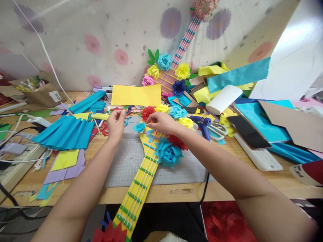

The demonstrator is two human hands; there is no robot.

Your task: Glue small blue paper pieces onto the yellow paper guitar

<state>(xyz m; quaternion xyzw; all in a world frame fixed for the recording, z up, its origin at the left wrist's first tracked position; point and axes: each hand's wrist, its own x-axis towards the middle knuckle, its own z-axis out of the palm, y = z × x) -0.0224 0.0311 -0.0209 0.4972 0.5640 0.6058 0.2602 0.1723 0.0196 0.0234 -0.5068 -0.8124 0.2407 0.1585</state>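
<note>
A yellow paper guitar (141,171) with green frets and white strings lies across the cutting mat, its neck reaching over the table's front edge. Paper flowers cover its body: a red one (147,113), a small blue one (139,126) and a large blue one (169,152) among several. Left of the body, my left hand (116,125) is raised with fingertips pinched; whatever they hold is too small to make out. Over the guitar body hovers my right hand (161,121), fingers closed together beside the small blue flower. Its fingertips' contents cannot be made out.
A pink paper guitar (176,60) leans against the wall. To the right are a blue glue gun (202,126), scissors (217,130), a phone (248,131) and a paper cup (308,173). Pleated blue paper (67,132) and cables lie left. A grey cutting mat (118,168) is underneath.
</note>
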